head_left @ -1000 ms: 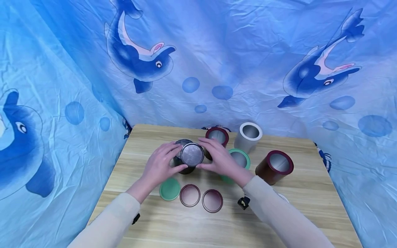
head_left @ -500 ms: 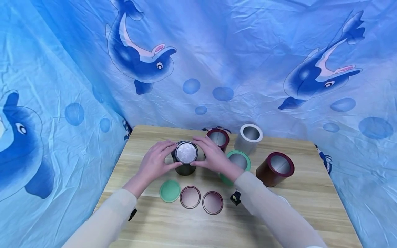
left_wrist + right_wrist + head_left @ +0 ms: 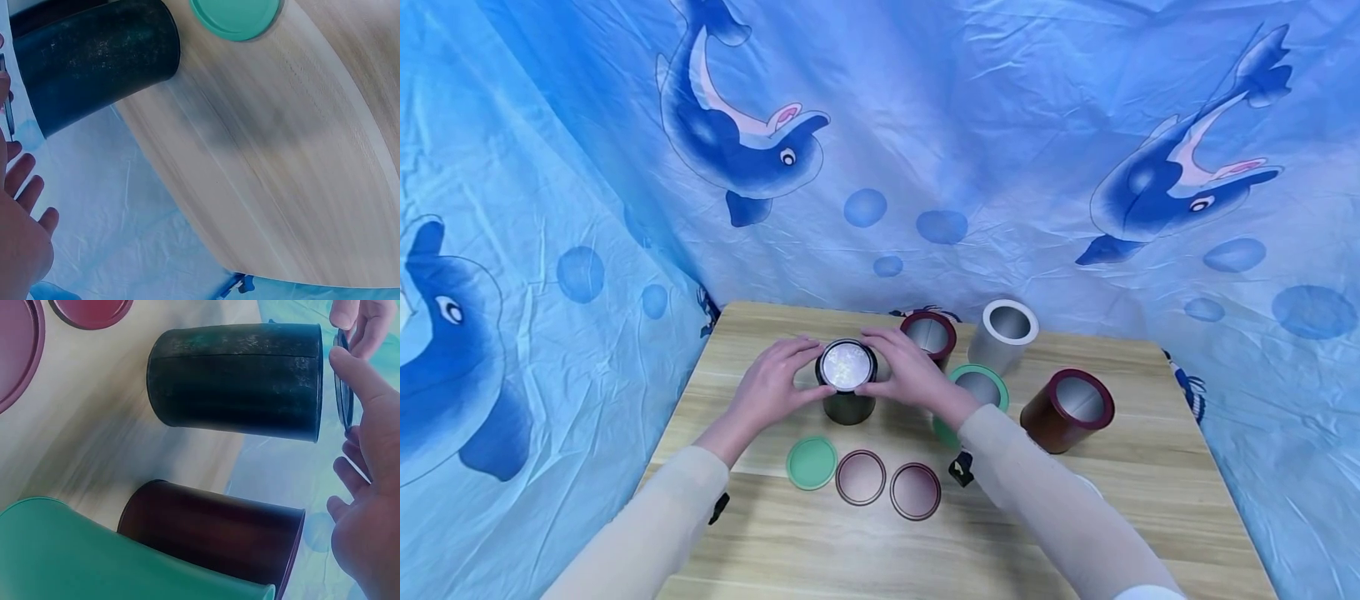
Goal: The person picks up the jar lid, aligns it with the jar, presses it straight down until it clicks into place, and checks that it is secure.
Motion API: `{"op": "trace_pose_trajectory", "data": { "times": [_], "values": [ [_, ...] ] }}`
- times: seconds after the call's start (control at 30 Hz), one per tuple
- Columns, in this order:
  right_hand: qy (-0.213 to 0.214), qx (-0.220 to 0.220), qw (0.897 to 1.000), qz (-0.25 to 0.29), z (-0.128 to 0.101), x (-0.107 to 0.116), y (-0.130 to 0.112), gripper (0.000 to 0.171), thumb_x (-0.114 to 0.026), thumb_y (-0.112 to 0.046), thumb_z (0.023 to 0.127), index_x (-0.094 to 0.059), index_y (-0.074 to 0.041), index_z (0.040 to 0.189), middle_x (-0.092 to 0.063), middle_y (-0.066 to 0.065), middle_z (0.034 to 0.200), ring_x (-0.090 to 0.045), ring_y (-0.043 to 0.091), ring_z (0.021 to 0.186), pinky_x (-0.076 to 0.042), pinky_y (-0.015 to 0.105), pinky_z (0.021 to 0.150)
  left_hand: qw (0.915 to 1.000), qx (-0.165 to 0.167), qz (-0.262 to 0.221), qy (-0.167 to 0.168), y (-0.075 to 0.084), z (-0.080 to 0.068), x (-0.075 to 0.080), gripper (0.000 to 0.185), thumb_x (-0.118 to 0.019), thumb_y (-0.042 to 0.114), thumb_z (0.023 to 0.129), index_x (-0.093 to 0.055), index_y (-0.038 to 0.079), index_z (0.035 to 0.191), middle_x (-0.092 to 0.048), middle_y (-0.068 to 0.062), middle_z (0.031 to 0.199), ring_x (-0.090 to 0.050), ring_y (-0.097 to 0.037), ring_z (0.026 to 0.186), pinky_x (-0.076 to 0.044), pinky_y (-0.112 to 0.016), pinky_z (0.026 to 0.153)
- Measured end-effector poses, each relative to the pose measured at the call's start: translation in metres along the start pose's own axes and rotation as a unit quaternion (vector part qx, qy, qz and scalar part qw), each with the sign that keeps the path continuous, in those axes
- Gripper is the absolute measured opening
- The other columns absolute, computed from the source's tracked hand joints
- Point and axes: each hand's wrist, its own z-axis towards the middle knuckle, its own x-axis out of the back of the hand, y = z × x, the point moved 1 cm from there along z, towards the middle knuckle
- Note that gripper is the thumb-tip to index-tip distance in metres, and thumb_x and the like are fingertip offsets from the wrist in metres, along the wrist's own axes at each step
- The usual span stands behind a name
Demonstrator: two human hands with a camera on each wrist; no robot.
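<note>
Both hands hold a round black-rimmed lid [image 3: 847, 367] over the open end of a black can [image 3: 848, 410] that stands upright on the table. My left hand [image 3: 769, 385] pinches the lid's left edge between thumb and fingers. On the opposite edge, my right hand [image 3: 908, 368] grips it the same way. In the right wrist view the lid [image 3: 343, 400] is level with the can's rim, with a narrow gap between them. The left wrist view shows the can's dark side [image 3: 100, 62]; the lid there is mostly cut off by the frame edge.
A green lid [image 3: 812, 463] and two dark red lids [image 3: 861, 477] lie in front. Right of the hands stand a green can [image 3: 946, 431], two dark red cans [image 3: 1051, 421] and a white can [image 3: 996, 350], all open. A white lid [image 3: 1088, 485] is mostly hidden by the right forearm.
Both hands have moved left with the lid, from the can's right side to right over its top. The lid now lines up with the can. The other cans and lids stay put.
</note>
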Motion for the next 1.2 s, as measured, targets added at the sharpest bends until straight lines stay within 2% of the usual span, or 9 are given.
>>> {"op": "trace_pose_trajectory", "data": {
  "times": [0.73,1.2],
  "values": [
    [-0.048,-0.035,0.998,0.000,0.0086,-0.0038,-0.0015,0.079,-0.088,-0.047,0.088,-0.060,-0.007,0.151,-0.050,0.008,0.163,-0.041,0.029,0.154,-0.035,0.051,0.127,0.9956,0.049,-0.019,-0.077,-0.0060,0.0062,0.0052,0.069,-0.091,0.047,0.083,-0.073,0.007,0.137,-0.067,-0.017,0.144,-0.060,-0.040,0.136,-0.048,-0.059,0.114],
    [-0.060,-0.055,0.997,-0.008,0.0074,-0.0070,0.0006,0.081,-0.086,-0.050,0.089,-0.057,-0.011,0.155,-0.045,0.007,0.167,-0.036,0.030,0.157,-0.032,0.052,0.128,0.9933,0.050,-0.009,-0.104,-0.0060,0.0091,0.0044,0.071,-0.089,0.049,0.085,-0.072,0.006,0.139,-0.063,-0.019,0.148,-0.055,-0.043,0.141,-0.046,-0.061,0.116]
  ]
}}
